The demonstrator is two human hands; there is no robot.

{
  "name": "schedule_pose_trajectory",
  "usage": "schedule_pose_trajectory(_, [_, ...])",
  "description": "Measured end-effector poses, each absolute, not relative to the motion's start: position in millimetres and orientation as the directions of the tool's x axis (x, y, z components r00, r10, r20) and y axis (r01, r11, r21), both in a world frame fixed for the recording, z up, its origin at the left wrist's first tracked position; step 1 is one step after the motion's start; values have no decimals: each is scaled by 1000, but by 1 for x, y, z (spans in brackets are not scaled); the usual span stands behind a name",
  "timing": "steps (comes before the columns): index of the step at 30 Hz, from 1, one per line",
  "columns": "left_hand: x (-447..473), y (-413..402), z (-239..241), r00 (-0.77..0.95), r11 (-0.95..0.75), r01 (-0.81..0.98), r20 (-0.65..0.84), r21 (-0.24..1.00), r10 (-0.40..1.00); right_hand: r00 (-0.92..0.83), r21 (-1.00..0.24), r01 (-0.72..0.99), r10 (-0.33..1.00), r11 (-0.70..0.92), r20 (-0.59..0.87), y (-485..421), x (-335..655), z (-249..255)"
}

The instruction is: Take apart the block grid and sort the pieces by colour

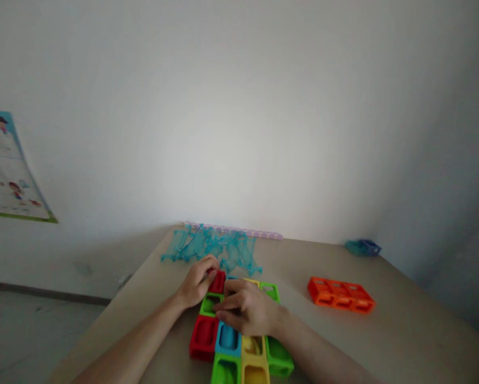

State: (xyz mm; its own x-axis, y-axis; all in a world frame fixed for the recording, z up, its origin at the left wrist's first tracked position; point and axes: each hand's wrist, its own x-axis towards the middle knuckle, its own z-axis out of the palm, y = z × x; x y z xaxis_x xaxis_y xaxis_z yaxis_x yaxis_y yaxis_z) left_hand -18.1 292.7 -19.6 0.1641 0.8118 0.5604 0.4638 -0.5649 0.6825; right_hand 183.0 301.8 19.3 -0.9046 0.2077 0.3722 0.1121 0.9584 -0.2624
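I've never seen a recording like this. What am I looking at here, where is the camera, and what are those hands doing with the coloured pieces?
There is no machine here: a person wears a camera on the head, so the single picture looks forward and down at their own two bare hands. They work at a tan table set against a plain wall. In front of them lies a cluster of hollow coloured blocks, red, green, blue and yellow, fitted side by side. The left hand pinches a red block at the far end of the cluster; the right hand rests flat on top. Farther off lie an orange block piece, a teal mesh net and a small blue object.
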Motion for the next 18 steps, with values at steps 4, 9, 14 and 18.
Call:
schedule_pose_trajectory(4, [-19,293,-20,-58,-556,276,591,784,804,-916,-192,132,194,973,352,303,183,21])
schedule_pose_trajectory(9, [-12,290,-13,-158,-413,-160,389,897,907,-912,-58,264,268,963,312,280,176,36])
schedule_pose_trajectory(14, [5,277,-8,79,-224,-408,279,885,957,-882,-105,387,402,916,245,249,157,30])
schedule_pose_trajectory(18, [10,272,-11,122,-218,-442,299,870,946,-911,-97,314,328,944,250,244,151,23])
